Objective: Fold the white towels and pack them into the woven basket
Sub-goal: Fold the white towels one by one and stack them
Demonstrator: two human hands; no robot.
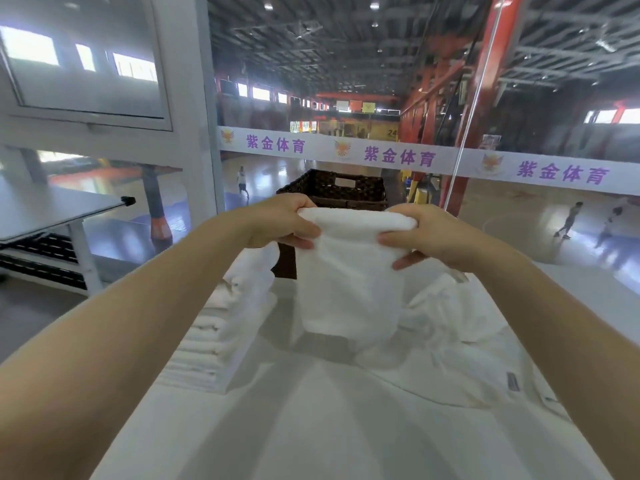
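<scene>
White terry cloth fills the middle of the view: a folded towel [349,271] hangs in the air, held up by its top fold between both hands. The left hand [280,220] grips the upper left corner with fingers curled over the fold and the thumb underneath; the right hand [426,233] pinches the upper right corner the same way. The towel's lower end hangs just above the tabletop [311,427], which is covered in white cloth.

Behind the raised towel stands the woven basket [332,188] — dark brown, with a cut-out handle in its far wall — at the far edge of the tabletop. To the left lies a stack of folded towels [214,341], and to the right a loose heap of unfolded towels [460,313]. Beyond a glass pane, a sports hall with purple-lettered banners [398,155] spreads out.
</scene>
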